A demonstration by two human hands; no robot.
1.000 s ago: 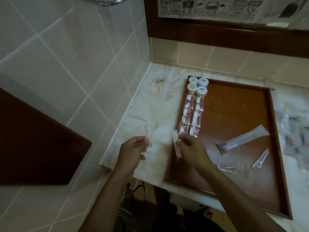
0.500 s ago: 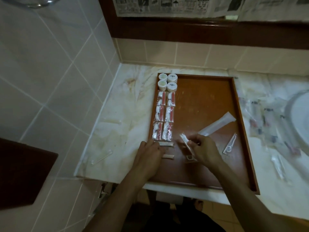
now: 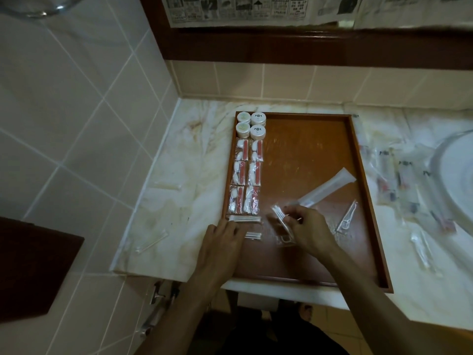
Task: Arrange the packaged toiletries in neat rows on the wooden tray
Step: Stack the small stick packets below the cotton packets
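Both clear cotton-swab packets [image 3: 245,218] now lie on the brown wooden tray [image 3: 368,201]; left hand [image 3: 222,242] presses flat, right hand [image 3: 307,230] pinches a clear floss-pick packet [image 3: 280,221] next

Glossy reddish wood tray [image 3: 368,201] under both hands, clear shiny plastic packets [image 3: 245,175] just beyond left hand [image 3: 222,242], veined polished marble counter [image 3: 179,180] to its left.

A marble counter [image 3: 179,160] meets a tiled wall [image 3: 76,98] on the left. A sink [image 3: 458,180] shows at the right edge. Newspaper [image 3: 256,8] covers the dark-framed mirror behind. A dark wooden panel [image 3: 33,267] stands lower left.
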